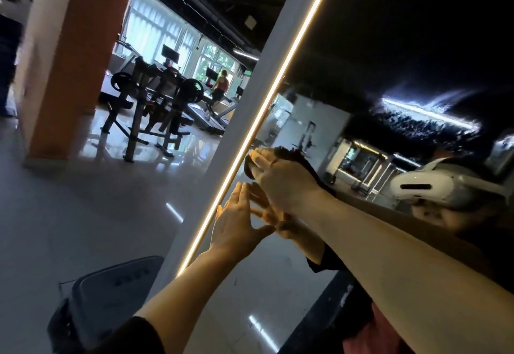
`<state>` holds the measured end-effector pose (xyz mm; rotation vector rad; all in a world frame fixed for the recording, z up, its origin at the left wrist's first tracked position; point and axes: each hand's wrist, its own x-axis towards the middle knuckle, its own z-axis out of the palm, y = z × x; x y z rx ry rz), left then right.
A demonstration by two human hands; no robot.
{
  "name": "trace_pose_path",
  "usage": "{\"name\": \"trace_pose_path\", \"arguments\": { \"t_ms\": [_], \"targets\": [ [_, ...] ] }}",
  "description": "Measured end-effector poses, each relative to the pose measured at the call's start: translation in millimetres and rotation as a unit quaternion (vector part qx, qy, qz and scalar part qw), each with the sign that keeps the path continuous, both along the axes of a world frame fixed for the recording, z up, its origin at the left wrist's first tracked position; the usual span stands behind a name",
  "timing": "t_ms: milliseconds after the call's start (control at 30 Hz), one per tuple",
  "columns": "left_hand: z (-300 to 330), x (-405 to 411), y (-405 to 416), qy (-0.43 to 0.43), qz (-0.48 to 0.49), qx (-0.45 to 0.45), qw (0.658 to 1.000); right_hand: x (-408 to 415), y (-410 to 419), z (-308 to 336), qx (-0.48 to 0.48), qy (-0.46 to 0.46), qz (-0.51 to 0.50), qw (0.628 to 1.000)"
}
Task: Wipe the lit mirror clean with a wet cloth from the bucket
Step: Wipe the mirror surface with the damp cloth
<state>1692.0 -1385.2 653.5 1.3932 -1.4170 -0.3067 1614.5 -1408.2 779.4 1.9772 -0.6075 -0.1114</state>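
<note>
The tall mirror [361, 47] has a glowing light strip [278, 84] along its left edge. My right hand [278, 178] presses a dark cloth [289, 156] flat against the glass beside the strip, fingers straight. The cloth shows above and to the left of the fingers. Just below, my left hand [236, 223] rests on the mirror with its fingers spread and straight, holding nothing; its reflection meets it in the glass. A grey bucket [111, 292] stands on the floor at the lower left, by the foot of the mirror.
Wet streaks [431, 114] glint on the mirror's upper right. An orange pillar [75, 61] rises at the left. Weight machines [155, 103] and treadmills stand behind it, with a person [221, 86] on one. The floor [69, 214] is glossy tile.
</note>
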Motion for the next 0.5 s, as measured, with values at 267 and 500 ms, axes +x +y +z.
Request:
{"name": "trace_pose_path", "arguments": {
  "t_ms": [267, 500],
  "targets": [
    [3, 6, 18, 0.031, 0.051, -0.016, 0.998, -31, 11, -10, 0.035, -0.124, -0.009, 0.992],
    [32, -1, 39, 0.112, 0.056, -0.089, 0.988, -39, 52, 12, 0.207, -0.403, 0.167, 0.876]
  ]
}}
